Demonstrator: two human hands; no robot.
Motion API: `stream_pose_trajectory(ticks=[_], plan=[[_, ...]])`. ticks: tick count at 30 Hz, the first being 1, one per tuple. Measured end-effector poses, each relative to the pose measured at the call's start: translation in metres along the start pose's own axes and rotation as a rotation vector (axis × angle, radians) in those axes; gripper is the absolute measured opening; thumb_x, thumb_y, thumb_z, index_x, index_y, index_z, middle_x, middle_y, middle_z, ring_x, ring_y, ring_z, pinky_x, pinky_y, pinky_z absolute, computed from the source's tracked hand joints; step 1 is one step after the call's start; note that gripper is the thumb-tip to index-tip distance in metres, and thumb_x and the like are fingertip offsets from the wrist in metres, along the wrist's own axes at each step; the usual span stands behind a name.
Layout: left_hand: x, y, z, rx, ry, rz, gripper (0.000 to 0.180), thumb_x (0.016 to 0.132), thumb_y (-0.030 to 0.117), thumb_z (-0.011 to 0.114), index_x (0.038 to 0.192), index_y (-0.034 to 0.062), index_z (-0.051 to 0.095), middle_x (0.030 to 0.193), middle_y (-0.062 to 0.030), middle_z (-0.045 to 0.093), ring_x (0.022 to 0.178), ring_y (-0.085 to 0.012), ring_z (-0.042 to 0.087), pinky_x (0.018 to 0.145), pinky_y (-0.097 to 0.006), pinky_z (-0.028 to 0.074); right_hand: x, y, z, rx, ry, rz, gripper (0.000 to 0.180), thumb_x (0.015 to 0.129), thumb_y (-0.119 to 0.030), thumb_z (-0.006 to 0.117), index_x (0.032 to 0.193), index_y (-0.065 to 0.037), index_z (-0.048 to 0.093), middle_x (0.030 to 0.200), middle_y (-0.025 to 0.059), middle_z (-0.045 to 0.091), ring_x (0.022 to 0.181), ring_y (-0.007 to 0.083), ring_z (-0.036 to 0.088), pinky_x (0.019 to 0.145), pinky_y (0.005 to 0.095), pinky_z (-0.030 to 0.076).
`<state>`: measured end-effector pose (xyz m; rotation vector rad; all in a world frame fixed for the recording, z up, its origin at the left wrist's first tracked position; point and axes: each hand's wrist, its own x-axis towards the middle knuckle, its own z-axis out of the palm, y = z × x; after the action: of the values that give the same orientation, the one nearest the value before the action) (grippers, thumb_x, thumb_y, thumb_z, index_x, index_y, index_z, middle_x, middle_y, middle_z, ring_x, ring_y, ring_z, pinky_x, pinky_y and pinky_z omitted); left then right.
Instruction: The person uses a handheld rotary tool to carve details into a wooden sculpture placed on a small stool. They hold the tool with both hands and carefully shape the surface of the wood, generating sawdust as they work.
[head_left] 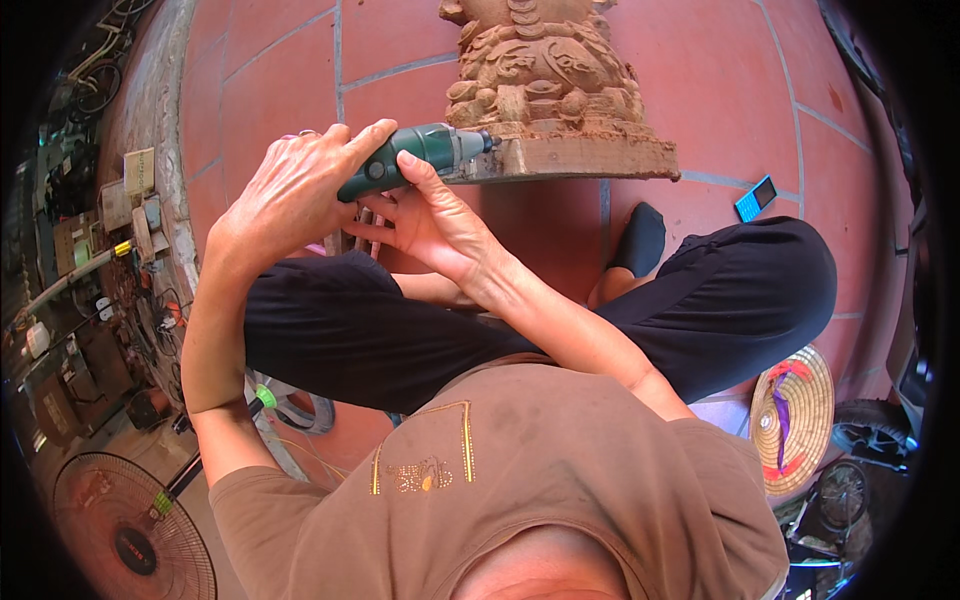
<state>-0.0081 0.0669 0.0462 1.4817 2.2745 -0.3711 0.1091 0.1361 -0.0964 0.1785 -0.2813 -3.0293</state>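
A green and grey rotary tool (425,149) lies level between my hands, its tip pointing right. My left hand (290,185) is wrapped over the tool's rear end. From below, my right hand (440,222) supports it, thumb pressed on the green body and fingers curling under it. The tip is at the left end of the base of a carved wooden sculpture (550,85); I cannot tell whether it touches. Rounded, layered relief covers the sculpture, and brown dust lies on its base (600,157). The sculpture's top runs out of the picture.
I sit cross-legged on red floor tiles (710,90). A blue phone (755,199) lies on the right, above a woven hat (792,425). At the lower left stands a fan (133,535). Boxes and clutter (90,240) line the left side; a bicycle wheel (842,497) shows lower right.
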Motion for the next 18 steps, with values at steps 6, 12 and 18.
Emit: stream_pose_trajectory(ticks=[6,12,18], plan=[[-0.0014,0.0002,-0.0007,0.03,0.003,-0.002,0.081,0.066,0.002,0.069,0.143,0.0135,0.047,0.108,-0.0151,0.065,0.102,-0.0371,0.064,0.087,-0.045,0.05,0.0001,0.0017,0.0003,-0.004,0.017,-0.01,0.048,0.09,-0.035,0.075,0.126,-0.012,0.052,0.122,0.0076,0.062,0.12,0.0245,0.057,0.105,0.0572,0.047],[-0.0039,0.0006,-0.004,0.022,-0.018,-0.017,0.084,0.065,0.005,0.075,0.144,0.014,0.047,0.112,-0.0137,0.064,0.104,-0.0367,0.063,0.088,-0.045,0.049,0.0004,0.0025,0.0013,0.011,0.0,0.015,0.048,0.091,-0.034,0.074,0.128,-0.013,0.052,0.123,0.0078,0.061,0.119,0.0241,0.058,0.103,0.0545,0.049],[-0.0073,-0.0048,-0.0003,0.015,-0.014,-0.018,0.086,0.064,0.008,0.078,0.144,0.0147,0.047,0.119,-0.0147,0.063,0.106,-0.037,0.063,0.088,-0.045,0.05,-0.0004,0.0043,0.005,0.021,-0.029,0.034,0.041,0.091,-0.033,0.074,0.124,-0.015,0.058,0.122,0.0039,0.063,0.124,0.0249,0.055,0.108,0.0592,0.041]])
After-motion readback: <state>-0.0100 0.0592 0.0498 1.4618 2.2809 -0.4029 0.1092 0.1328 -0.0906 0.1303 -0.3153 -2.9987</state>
